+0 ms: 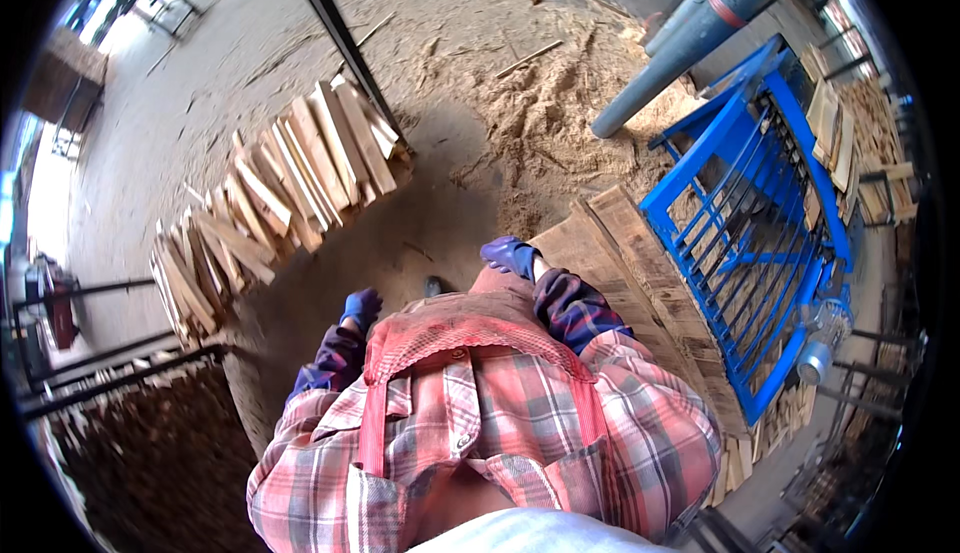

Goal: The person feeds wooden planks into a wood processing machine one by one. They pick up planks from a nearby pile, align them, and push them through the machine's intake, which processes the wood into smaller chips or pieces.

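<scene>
My left hand, in a blue glove, hangs beside the red apron with its fingers curled in. Nothing shows in it. Nearest to it on the left is a long row of split wooden slats in a dark metal rack. My right hand, in a purple-blue glove, lies across the front of the apron near the corner of a wooden-topped table. Its fingers are stretched toward the left, and I see nothing held in them.
A blue metal frame with dark bars stands at the table's right side. Grey pipes slant down behind it. Sawdust covers the floor ahead. A dark metal post rises by the slats, and a rack of wood pieces stands lower left.
</scene>
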`<state>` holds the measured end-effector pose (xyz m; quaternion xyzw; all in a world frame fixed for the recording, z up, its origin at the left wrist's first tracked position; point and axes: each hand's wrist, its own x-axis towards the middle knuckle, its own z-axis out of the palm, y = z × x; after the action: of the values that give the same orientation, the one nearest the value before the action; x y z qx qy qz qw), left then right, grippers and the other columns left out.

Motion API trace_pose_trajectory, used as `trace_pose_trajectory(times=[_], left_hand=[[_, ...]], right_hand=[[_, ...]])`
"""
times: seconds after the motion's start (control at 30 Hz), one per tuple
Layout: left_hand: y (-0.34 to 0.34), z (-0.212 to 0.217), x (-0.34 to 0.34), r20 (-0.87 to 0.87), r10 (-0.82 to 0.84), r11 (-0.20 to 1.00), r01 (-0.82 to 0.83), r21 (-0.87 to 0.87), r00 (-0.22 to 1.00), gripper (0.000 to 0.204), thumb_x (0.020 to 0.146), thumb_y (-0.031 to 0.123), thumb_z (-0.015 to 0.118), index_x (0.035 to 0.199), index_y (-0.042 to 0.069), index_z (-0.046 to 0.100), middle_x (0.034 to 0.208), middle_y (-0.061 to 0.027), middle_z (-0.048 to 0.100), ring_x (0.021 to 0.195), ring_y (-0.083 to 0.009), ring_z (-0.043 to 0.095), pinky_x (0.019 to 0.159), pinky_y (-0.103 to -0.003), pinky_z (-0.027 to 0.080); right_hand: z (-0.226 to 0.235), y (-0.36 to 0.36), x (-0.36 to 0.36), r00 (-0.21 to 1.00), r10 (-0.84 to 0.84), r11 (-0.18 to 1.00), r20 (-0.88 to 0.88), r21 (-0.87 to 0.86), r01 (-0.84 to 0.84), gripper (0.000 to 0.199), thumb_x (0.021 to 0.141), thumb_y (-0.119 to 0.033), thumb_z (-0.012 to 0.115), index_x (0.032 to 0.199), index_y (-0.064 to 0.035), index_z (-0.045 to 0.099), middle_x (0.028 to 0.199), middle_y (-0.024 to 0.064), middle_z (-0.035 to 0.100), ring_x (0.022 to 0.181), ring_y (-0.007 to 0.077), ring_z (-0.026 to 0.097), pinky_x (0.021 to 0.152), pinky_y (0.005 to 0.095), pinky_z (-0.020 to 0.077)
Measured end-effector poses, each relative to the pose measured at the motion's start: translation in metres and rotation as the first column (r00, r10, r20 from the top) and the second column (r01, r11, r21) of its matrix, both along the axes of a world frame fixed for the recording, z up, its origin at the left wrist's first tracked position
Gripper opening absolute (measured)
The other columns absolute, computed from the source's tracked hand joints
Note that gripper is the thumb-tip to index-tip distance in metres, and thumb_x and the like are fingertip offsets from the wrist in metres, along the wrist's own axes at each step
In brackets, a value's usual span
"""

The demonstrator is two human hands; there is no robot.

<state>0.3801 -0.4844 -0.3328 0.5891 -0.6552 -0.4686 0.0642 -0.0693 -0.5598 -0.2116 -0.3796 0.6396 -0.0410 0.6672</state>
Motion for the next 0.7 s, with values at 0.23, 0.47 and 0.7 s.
trace_pose_trajectory(times=[0.23,0.47,0.7], left_hand=[[-0.448,0.066,-0.202,-0.263,0.378,0.904,-0.294,0.309,0.888,0.013,0.088,0.020,0.062,0.090,0.007,0.065,0.074,-0.0022,0.063,0.059,-0.0166,0.057,0.052,-0.031,0.043],[-0.661,0.115,-0.329,-0.306,0.183,0.758,0.064,0.649,0.934,0.031,0.090,0.033,0.065,0.112,0.012,0.066,0.092,-0.0011,0.071,0.078,-0.0159,0.065,0.062,-0.031,0.047],[-0.869,0.034,-0.261,0.006,0.262,0.834,-0.229,0.502,0.965,0.028,0.083,0.030,0.068,0.104,0.012,0.067,0.091,-0.0045,0.070,0.085,-0.0180,0.067,0.070,-0.038,0.054]], right_hand=[[-0.097,-0.185,-0.139,0.753,-0.609,0.788,0.251,0.082,0.610,0.036,0.096,-0.045,0.047,0.113,-0.0182,0.064,0.108,-0.0031,0.066,0.095,0.0183,0.061,0.079,0.0386,0.0480],[-0.222,-0.337,-0.324,0.362,-0.437,0.860,0.823,0.264,0.437,0.033,0.098,-0.046,0.040,0.104,-0.0207,0.061,0.104,-0.0052,0.064,0.094,0.0173,0.058,0.078,0.0378,0.0465],[-0.099,-0.589,-0.375,0.457,-0.862,0.507,0.219,0.414,0.757,0.033,0.096,-0.045,0.051,0.112,-0.0186,0.064,0.106,-0.0045,0.067,0.087,0.0176,0.062,0.074,0.0368,0.0494]])
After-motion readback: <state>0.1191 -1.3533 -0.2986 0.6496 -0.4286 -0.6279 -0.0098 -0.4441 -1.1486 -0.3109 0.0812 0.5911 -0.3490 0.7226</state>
